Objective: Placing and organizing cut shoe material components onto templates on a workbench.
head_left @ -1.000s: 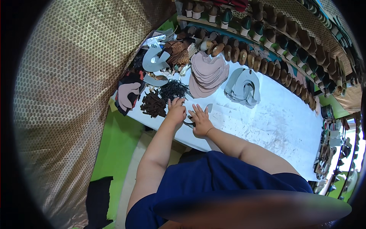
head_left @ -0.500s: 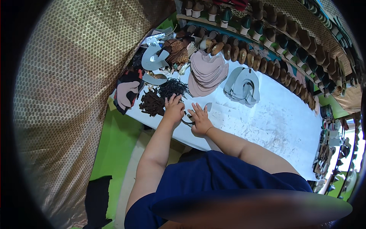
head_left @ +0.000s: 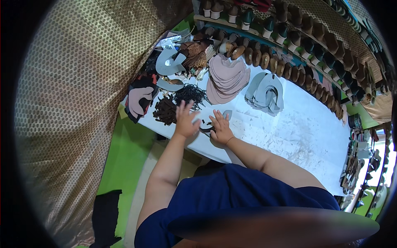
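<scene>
My left hand (head_left: 185,120) and my right hand (head_left: 220,127) lie flat, fingers spread, on a grey curved cut-out piece (head_left: 211,123) near the front edge of the white table (head_left: 297,132). Most of the piece is hidden under my palms; one end shows at the upper right. Just beyond my left hand lie a heap of small dark brown bits (head_left: 166,110) and a heap of thin black strips (head_left: 190,93).
A stack of pink cut shapes (head_left: 226,77) and a pile of grey U-shaped pieces (head_left: 266,94) sit further back. More grey and pink pieces (head_left: 140,99) lie at the table's left end. Rows of shoe heels (head_left: 289,70) fill shelves behind. Patterned fabric (head_left: 70,103) hangs on the left.
Both hands stay pressed on the grey piece; the left hand has shifted slightly, its fingers spread wider toward the dark heaps.
</scene>
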### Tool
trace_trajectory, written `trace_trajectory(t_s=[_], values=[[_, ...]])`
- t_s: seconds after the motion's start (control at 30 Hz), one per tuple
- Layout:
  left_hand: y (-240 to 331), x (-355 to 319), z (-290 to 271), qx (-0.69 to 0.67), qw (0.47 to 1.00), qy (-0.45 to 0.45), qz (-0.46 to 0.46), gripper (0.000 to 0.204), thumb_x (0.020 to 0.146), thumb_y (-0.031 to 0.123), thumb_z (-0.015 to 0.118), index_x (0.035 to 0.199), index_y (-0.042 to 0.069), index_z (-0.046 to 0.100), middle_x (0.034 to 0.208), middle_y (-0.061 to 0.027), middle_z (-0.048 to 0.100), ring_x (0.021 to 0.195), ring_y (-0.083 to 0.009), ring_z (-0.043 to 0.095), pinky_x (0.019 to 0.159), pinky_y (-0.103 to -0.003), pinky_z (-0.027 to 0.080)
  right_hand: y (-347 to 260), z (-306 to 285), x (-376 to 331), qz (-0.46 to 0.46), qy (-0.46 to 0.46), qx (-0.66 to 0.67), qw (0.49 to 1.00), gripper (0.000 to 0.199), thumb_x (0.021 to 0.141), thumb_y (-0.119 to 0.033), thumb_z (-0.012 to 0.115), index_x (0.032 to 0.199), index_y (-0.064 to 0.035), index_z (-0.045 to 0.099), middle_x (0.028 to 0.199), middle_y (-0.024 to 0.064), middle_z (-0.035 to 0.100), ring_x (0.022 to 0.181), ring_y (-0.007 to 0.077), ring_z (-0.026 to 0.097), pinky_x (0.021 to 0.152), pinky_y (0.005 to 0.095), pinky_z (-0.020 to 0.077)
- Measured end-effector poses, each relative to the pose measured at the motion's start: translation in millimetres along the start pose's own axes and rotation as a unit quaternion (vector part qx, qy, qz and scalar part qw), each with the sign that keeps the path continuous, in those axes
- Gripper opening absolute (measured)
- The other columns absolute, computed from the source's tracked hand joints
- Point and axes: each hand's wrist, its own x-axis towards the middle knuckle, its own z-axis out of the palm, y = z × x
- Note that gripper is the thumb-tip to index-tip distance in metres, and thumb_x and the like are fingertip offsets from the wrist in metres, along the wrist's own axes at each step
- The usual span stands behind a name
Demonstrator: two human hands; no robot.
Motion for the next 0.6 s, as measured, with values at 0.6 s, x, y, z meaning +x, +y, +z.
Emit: trace_trajectory(t_s=[0.6], values=[[34, -34, 41, 0.077, 0.985, -0.095, -0.118, 0.060, 0.089, 0.027, 0.062, 0.145, 0.016, 0.044, 0.162, -0.0103, 0.028, 0.151, -0.0375, 0.016, 0.117, -0.064, 0.008, 0, 6, -1, 0.010, 0.031, -0.035, 0.999, 0.067, 0.084, -0.027, 0.061, 0.147, -0.0116, 0.040, 0.159, 0.0200, 0.025, 0.148, 0.0392, 0.023, 0.114, 0.0693, 0.0075]])
